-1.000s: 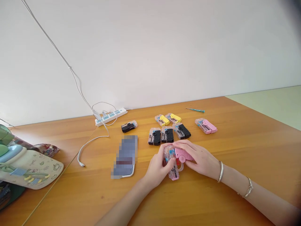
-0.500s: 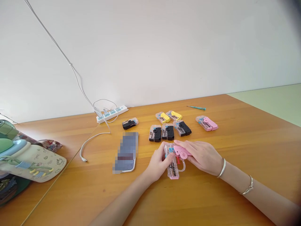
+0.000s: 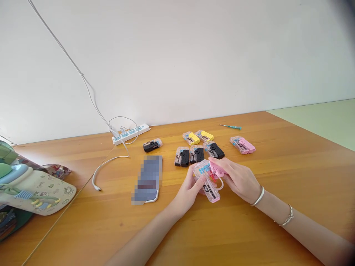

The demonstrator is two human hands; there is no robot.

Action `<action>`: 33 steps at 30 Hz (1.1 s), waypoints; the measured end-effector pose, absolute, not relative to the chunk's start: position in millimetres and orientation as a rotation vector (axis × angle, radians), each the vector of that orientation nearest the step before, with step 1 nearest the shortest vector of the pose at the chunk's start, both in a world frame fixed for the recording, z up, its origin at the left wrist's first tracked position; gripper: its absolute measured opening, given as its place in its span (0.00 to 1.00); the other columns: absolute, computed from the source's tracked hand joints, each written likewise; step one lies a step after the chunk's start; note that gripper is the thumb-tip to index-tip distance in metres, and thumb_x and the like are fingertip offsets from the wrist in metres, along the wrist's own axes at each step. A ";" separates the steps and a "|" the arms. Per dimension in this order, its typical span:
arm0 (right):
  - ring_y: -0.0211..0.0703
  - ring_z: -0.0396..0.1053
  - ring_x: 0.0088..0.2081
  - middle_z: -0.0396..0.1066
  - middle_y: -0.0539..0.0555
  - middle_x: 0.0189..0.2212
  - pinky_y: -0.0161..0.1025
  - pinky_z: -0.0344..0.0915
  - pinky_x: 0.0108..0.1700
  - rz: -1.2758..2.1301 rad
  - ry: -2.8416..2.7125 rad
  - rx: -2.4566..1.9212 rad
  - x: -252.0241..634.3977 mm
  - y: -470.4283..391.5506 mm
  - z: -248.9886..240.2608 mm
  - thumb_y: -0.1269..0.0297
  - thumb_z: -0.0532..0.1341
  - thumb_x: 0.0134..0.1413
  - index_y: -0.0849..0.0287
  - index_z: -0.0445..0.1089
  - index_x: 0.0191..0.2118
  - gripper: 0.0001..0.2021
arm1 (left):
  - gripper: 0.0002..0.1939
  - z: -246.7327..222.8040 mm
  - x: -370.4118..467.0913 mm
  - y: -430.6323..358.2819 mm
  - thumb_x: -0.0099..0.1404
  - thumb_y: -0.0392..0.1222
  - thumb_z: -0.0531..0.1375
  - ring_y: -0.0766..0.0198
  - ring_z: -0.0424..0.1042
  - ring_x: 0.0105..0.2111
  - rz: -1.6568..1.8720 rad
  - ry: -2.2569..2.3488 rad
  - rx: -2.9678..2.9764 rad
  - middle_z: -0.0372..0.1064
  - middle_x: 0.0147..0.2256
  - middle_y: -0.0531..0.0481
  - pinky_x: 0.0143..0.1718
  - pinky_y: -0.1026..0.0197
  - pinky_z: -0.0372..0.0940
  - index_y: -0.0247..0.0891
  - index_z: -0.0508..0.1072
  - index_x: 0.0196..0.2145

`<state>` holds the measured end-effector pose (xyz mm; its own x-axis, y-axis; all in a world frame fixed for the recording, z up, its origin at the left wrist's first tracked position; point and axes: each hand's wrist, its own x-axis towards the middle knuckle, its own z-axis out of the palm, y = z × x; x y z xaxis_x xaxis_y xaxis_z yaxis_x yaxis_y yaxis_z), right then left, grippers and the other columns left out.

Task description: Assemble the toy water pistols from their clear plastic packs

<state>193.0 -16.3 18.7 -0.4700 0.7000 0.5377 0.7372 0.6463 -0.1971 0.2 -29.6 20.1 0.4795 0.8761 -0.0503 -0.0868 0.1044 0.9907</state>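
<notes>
Left forearm: extended from the bottom edge, angled up and to the right across the wooden table (image 3: 249, 236).
Left hand: the left hand (image 3: 186, 195) is closed partway around the clear body of a pink-and-clear water gun (image 3: 208, 188); the thumb is laid across the near face, and most of the fingers are hidden behind.
Right forearm: brought in from the lower right, with a plain bangle (image 3: 258, 196) worn at the wrist and a thinner bracelet (image 3: 288, 217) farther up.
Right hand: the right hand (image 3: 240, 181) is turned palm down and curled over the pink part beside the round disc; the index finger is stretched forward along its top, and the thumb is tucked low.
Water gun: held between both hands in front of the person, tilted, with its pink-tipped end pointed down and slightly right; the red trigger (image 3: 213, 177) and clear guard loop are exposed. Whether the table is touched cannot be told.
Beyond the hands: three black-and-clear toys (image 3: 196, 154) are set close together, with two yellow-and-clear toys (image 3: 191, 138) behind them.
Right of these: a folded pink toy (image 3: 243, 145) is laid apart.
Left of the hands: a phone (image 3: 149, 179) is laid flat, its screen blurred.
</notes>
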 end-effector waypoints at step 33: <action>0.44 0.72 0.39 0.72 0.56 0.41 0.39 0.68 0.37 -0.015 -2.302 -1.058 196.7 -13.8 18.4 0.67 0.54 0.54 0.57 0.60 0.47 0.14 | 0.10 11.3 -6.7 -23.6 0.62 0.39 0.52 0.58 0.62 0.47 0.886 1.248 2.117 0.67 0.44 0.48 0.50 0.53 0.55 0.41 0.65 0.42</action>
<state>196.7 -13.8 18.4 -0.5032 0.6877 0.5233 0.6944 0.6822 -0.2289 -6.7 -23.6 11.3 0.3604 0.8926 0.2710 0.5504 -0.4381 0.7108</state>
